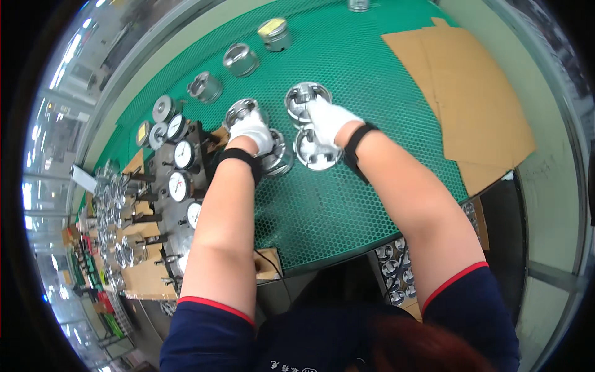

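Observation:
Both hands wear white gloves with black bands at the wrists. My left hand [253,132] is closed on the rim of a metal engine piston [237,111], its fingers reaching into the hollow end. A second piston [282,160] lies just below that hand, partly hidden by it. My right hand [330,119] grips another piston [299,97] at its inner edge, fingertips partly out of sight. Below the right hand sits one more piston [315,155], hollow side up. All these rest close together on a green honeycomb mat [365,204].
Several pistons, one a grey piston [240,60], stand along the mat's far left. Dial gauges [184,154] on a dark fixture are left of my left arm. Cardboard sheets [477,99] cover the right side. Trays of pistons [392,268] sit below the table edge.

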The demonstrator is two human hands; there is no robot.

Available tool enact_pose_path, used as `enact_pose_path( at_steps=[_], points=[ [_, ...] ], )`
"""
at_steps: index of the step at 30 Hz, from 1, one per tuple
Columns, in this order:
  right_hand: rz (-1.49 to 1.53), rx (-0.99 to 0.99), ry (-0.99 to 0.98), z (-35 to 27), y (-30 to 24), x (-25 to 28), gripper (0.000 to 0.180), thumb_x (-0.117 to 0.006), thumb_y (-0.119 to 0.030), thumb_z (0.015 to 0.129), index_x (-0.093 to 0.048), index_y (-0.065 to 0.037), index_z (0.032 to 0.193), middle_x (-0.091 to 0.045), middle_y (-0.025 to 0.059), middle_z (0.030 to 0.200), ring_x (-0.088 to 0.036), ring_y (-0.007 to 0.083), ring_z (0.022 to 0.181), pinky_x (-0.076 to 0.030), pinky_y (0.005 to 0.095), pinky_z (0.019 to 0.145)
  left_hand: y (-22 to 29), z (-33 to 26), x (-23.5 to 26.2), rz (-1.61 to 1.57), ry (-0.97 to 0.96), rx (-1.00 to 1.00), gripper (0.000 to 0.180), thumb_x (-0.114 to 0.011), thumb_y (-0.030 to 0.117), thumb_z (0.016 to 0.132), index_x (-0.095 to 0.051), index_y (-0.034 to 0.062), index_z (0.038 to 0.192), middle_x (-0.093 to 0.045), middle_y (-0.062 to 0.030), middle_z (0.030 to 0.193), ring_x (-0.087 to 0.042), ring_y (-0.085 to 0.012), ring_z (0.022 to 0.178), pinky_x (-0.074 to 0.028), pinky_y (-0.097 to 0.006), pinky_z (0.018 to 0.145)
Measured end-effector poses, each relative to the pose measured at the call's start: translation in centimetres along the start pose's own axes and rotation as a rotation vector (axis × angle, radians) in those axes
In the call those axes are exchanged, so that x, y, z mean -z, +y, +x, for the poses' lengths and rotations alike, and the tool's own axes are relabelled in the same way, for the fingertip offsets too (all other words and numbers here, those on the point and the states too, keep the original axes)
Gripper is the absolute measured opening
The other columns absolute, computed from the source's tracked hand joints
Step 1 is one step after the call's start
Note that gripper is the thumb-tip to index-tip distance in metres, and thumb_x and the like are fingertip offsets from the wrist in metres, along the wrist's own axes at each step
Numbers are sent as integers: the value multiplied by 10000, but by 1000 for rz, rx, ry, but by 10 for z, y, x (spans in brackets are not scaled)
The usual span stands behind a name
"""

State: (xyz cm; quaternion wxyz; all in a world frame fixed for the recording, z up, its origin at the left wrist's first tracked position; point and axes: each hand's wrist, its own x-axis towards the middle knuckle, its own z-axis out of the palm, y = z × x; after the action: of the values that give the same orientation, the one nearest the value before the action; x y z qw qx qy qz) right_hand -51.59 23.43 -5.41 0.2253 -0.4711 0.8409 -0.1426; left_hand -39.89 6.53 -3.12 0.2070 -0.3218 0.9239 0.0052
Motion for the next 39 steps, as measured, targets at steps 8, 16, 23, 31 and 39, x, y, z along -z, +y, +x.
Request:
enact_pose_path(
  at_steps=[8, 16, 23, 31, 39],
  points=[
    [460, 70, 435, -295, 41, -3, 749, -834, -154, 733, -454, -66, 1372, -545, 258, 1297, -551, 443, 1221, -482, 467, 1018, -24, 56, -49, -81, -57, -18, 842, -751, 295, 790, -363, 85, 1508, -506, -218, 1453, -510, -320, 1343, -463, -405, 1074],
    [369, -971, 597, -678, 57, -133, 484, -660, -46, 793, -537, -78, 1259, -651, 188, 1068, -653, 396, 967, -534, 434, 850, 24, -72, -24, 173, 296, -261, 753, -740, 193, 757, -447, -52, 1406, -618, -286, 1273, -603, -407, 1202, -491, -417, 1030],
    [247, -1448, 571, -957, 81, -311, 567, -675, -62, 770, -472, -76, 1299, -558, 261, 1277, -617, 496, 1024, -537, 524, 875, 160, -264, -34, 73, 478, -524, 815, -790, 175, 752, -400, -92, 1417, -627, -303, 1252, -627, -435, 1155, -504, -416, 1006],
    [367, -1447, 540, -1092, 118, -399, 635, -698, -29, 735, -439, 41, 1311, -512, 274, 1320, -568, 469, 1147, -522, 475, 955, 432, -515, -79, -453, -248, -1187, 686, -803, 88, 742, -477, -53, 1329, -664, -251, 1193, -669, -357, 1122, -536, -405, 953],
    [492, -1443, 501, -1108, 191, -455, 625, -743, -71, 741, -460, -16, 1297, -504, 252, 1351, -588, 456, 1117, -529, 478, 919, 669, -638, -301, 381, -184, -1697, 373, -676, 92, 800, -560, -42, 1129, -673, -258, 935, -665, -416, 906, -540, -475, 815]
  ],
)
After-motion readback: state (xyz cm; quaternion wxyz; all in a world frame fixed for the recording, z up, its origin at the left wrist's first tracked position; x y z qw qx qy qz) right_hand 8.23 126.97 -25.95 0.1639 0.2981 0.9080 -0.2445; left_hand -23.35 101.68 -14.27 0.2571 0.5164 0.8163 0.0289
